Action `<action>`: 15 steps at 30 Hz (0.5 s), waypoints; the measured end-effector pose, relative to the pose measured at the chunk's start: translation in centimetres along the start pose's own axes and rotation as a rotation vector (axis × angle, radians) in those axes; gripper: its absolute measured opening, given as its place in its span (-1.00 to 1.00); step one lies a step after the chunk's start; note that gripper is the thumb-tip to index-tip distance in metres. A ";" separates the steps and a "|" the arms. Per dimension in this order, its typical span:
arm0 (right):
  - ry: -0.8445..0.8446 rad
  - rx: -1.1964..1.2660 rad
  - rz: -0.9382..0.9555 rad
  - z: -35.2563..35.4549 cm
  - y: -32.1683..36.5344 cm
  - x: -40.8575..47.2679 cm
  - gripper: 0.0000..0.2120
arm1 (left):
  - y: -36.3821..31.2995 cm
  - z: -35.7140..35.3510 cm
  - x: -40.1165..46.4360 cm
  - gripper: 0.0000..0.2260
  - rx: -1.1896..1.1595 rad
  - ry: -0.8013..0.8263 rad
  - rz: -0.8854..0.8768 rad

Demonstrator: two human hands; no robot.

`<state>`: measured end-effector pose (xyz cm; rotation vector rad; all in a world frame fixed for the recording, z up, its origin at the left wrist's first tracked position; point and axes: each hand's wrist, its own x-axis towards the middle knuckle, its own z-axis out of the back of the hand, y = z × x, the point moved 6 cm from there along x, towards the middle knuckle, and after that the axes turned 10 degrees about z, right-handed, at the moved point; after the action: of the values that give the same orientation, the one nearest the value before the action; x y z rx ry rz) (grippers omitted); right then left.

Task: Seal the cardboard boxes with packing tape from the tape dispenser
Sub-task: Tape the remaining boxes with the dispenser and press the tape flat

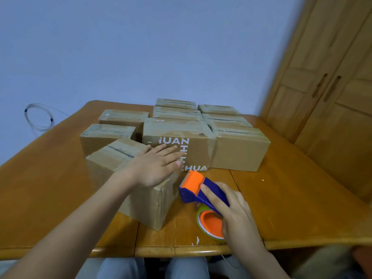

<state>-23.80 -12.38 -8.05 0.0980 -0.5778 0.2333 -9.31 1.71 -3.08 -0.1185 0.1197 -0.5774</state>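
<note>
A cardboard box [145, 206] stands nearest me on the wooden table [281, 208], turned at an angle, with tape along its top seam. My left hand [155, 166] lies flat on its top with straight fingers. Just right of the box, my right hand [233, 210] grips the handle of a blue and orange tape dispenser [193, 184], index finger stretched along its top. The dispenser's toothed orange end points at the box's right side, and its tape roll [209, 222] rests near the table's front edge.
Behind the near box stand several more taped cardboard boxes in rows, one printed with white letters [179, 146]. A wooden wardrobe [326, 93] rises at the right. A coil of clear tubing [38, 117] hangs on the blue wall at left. My knees show below the table edge.
</note>
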 end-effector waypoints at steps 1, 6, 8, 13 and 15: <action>0.020 -0.013 0.000 0.1 -0.1 -0.2 0.08 | 0.0 0.0 0.0 -0.56 0.004 0.006 0.000; 0.155 -0.074 -0.034 0.6 -0.7 -1.3 0.12 | 0.0 -0.1 0.2 -0.55 0.044 0.023 0.000; 0.191 -0.101 -0.025 0.3 -0.4 -0.6 0.09 | 0.0 -0.2 0.2 -0.55 0.055 0.023 0.007; 0.246 -0.079 -0.010 -0.9 0.2 1.9 0.11 | 0.0 0.1 -0.1 -0.55 0.071 0.021 -0.004; 0.315 -0.059 -0.007 -0.7 0.5 2.3 0.08 | 0.0 0.1 0.0 -0.53 0.047 0.026 -0.002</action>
<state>-21.67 -11.38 -7.40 0.0052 -0.2708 0.2192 -9.30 1.69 -2.97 -0.0658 0.1312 -0.5832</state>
